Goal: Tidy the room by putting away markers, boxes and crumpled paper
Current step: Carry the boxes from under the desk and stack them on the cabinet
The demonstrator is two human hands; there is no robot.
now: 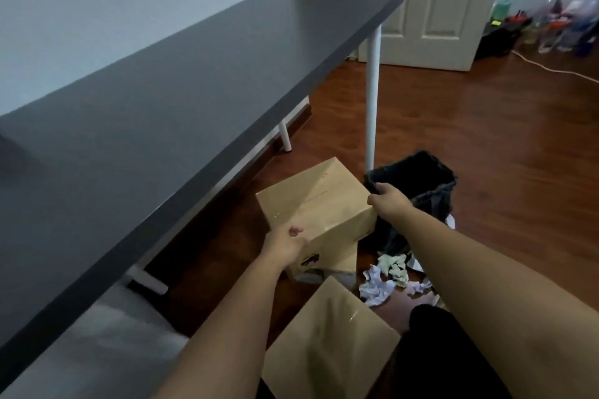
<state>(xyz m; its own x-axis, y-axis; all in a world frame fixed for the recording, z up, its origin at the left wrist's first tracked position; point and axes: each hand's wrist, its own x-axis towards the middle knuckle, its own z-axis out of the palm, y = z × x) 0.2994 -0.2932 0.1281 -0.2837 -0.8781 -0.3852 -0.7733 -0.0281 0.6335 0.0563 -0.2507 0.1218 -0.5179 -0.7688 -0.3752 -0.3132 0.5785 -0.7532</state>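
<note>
A sealed cardboard box [319,204] is held tilted above the floor beside the desk. My left hand [285,244] grips its near left corner and my right hand [389,199] grips its right edge. Under it sits another box [327,264] with a black print on its side. A third, flat-topped cardboard box [330,343] lies nearest to me. Several crumpled papers [389,277], white, green and pale purple, lie on the wooden floor to the right of the boxes. No markers are in view.
A dark grey desk [168,100] with white legs [372,91] fills the left. A black bin [418,185] stands just behind my right hand. A white door [431,3] is at the back; bottles and clutter [557,23] line the far right wall, with a white cable [551,68] on the floor.
</note>
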